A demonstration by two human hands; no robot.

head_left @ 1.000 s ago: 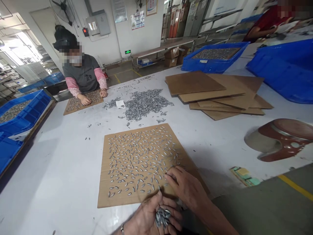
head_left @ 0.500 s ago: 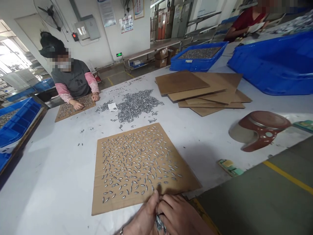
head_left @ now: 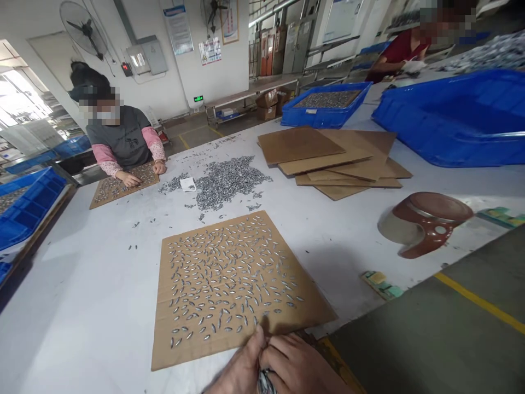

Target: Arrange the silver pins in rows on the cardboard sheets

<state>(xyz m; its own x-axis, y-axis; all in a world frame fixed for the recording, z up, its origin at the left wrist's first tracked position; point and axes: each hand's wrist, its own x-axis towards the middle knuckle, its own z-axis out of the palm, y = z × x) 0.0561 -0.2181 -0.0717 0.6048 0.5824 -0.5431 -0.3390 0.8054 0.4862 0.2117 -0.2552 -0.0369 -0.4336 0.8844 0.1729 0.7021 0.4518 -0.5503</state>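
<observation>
At the bottom edge, my left hand (head_left: 241, 362) and my right hand (head_left: 296, 364) are close together beside the near edge of a cardboard sheet (head_left: 164, 354). A bunch of small grey spindle-shaped metal pieces (head_left: 266, 381) shows between them, cupped in my left hand, whose thumb points up toward the sheet. The fingers of my right hand are curled in over this bunch; their tips are hidden. Many similar metal pieces (head_left: 227, 284) lie spread apart over the sheet.
Beyond the sheet lies a heap of metal pieces (head_left: 229, 180). Stacked cardboard sheets (head_left: 303, 146), a brown stool (head_left: 438, 210) and blue bins (head_left: 443, 117) stand to the right. Across the table, a co-worker (head_left: 123, 137) handles another covered sheet (head_left: 102, 198).
The view has shifted slightly, so the table and its things sit a little lower and further left. My hands stay together at the sheet's near edge, still with the metal pieces.
</observation>
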